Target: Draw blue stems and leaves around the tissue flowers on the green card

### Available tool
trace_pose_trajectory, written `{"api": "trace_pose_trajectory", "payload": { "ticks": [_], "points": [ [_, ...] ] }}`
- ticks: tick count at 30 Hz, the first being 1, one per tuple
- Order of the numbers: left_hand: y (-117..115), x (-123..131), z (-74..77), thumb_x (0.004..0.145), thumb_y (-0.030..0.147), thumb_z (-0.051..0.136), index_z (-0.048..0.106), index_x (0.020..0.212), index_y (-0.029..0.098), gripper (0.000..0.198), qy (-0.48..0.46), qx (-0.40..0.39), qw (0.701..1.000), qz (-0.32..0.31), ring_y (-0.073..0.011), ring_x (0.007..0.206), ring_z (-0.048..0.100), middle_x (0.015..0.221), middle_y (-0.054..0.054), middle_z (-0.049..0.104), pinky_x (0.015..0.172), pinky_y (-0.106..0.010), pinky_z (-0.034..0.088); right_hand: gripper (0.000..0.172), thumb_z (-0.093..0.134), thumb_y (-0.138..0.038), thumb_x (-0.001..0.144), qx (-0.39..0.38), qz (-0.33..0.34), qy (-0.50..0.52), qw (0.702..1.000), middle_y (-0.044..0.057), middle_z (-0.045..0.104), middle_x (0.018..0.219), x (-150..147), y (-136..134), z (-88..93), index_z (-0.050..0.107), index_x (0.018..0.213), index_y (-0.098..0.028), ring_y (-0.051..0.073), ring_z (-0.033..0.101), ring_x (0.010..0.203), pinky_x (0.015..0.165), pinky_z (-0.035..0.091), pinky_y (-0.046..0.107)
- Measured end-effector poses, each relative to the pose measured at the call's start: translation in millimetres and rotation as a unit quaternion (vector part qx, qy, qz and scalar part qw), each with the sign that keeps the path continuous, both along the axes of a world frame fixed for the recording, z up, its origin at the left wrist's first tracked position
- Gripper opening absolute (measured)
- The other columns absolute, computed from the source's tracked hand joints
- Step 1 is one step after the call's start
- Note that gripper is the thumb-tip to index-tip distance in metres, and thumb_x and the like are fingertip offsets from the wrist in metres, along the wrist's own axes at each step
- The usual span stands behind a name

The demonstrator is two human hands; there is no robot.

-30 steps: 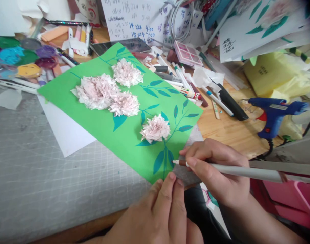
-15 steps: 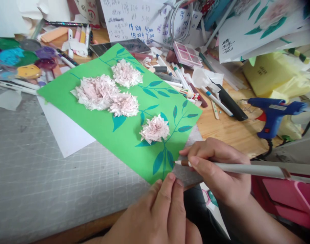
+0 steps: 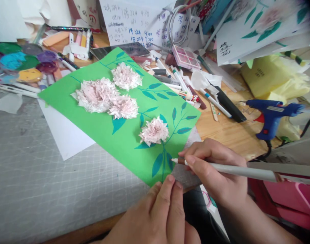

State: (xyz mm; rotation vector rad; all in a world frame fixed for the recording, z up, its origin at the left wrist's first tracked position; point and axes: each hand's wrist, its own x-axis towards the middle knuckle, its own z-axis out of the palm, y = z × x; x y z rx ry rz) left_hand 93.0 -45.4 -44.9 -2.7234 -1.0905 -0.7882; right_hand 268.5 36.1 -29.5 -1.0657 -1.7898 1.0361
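Note:
A green sheet of paper [image 3: 129,142] lies at an angle, with crumpled pale pink paper flowers [image 3: 155,130] on it and teal leaves drawn around them. My right hand [image 3: 218,169] grips a white marker [image 3: 236,170] with a brown collar. The marker's tip meets a teal leaf [image 3: 169,161] near the sheet's lower right corner. My left hand [image 3: 157,210] rests with its fingers stretched flat, the fingertips on the sheet's lower edge, just below that leaf.
Under the sheet are white paper [image 3: 66,135] and a grey cutting mat [image 3: 56,189]. A blue glue gun [image 3: 271,115] stands at the right. Several markers [image 3: 216,103], a pink palette case [image 3: 185,57] and paint pots [image 3: 13,61] crowd the back. A handwritten sheet [image 3: 137,23] leans behind.
My right hand has shifted slightly left, bringing the marker's tip from the leaf's right edge further onto the leaf. My left hand stays on the sheet's edge. The whole view has shifted slightly.

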Motion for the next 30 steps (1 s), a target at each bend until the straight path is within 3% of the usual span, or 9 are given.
{"api": "trace_pose_trajectory", "payload": {
  "ticks": [12,19,25,28,30],
  "points": [
    [-1.8,2.4,-1.4,0.087,0.013,0.047,0.056,0.074,0.016,0.016,-0.005,0.002,1.000,0.004,-0.0252,0.101,0.070,0.107,-0.012,0.073,0.078,-0.031,0.062,0.018,0.061,-0.011,0.084,0.003,0.020,-0.024,0.999,-0.003,0.061,0.062,-0.1,0.6,1.6,0.058,0.069,-0.020,0.015,0.064,0.061,0.064,0.053,0.030],
    [-1.4,1.8,-3.3,0.087,0.013,0.044,0.058,0.075,0.016,0.019,-0.004,0.006,1.000,0.009,-0.0252,0.101,0.070,0.105,-0.012,0.073,0.078,-0.031,0.062,0.022,0.062,-0.012,0.084,-0.011,-0.021,-0.009,1.000,-0.002,0.057,0.059,-3.2,3.3,0.6,0.057,0.064,-0.020,0.017,0.065,0.064,0.061,0.052,0.030],
    [-5.0,0.5,-10.5,0.087,0.012,0.044,0.055,0.073,0.017,0.018,0.004,-0.007,1.000,0.002,-0.0263,0.096,0.072,0.110,-0.013,0.072,0.070,-0.032,0.064,0.017,0.062,-0.017,0.084,-0.027,-0.078,0.183,0.980,-0.003,0.058,0.055,-5.6,6.6,-5.4,0.059,0.069,-0.022,0.013,0.054,0.051,0.053,0.048,0.029],
    [-6.8,-0.2,-9.0,0.086,0.013,0.045,0.055,0.073,0.017,0.017,0.011,-0.019,1.000,-0.003,-0.0279,0.097,0.071,0.111,-0.016,0.071,0.071,-0.034,0.064,0.015,0.062,-0.023,0.087,-0.030,-0.113,0.178,0.977,-0.003,0.057,0.054,-11.9,-1.1,-3.2,0.058,0.072,-0.022,0.013,0.052,0.049,0.056,0.050,0.030],
    [-5.4,0.8,-4.6,0.086,0.012,0.044,0.054,0.073,0.016,0.017,0.012,-0.013,1.000,-0.010,-0.0287,0.100,0.071,0.110,-0.018,0.071,0.074,-0.035,0.064,0.012,0.062,-0.020,0.087,-0.031,-0.096,0.136,0.986,-0.003,0.058,0.057,-18.1,-7.9,-0.2,0.057,0.075,-0.022,0.013,0.055,0.053,0.058,0.051,0.031]
  ]
}}
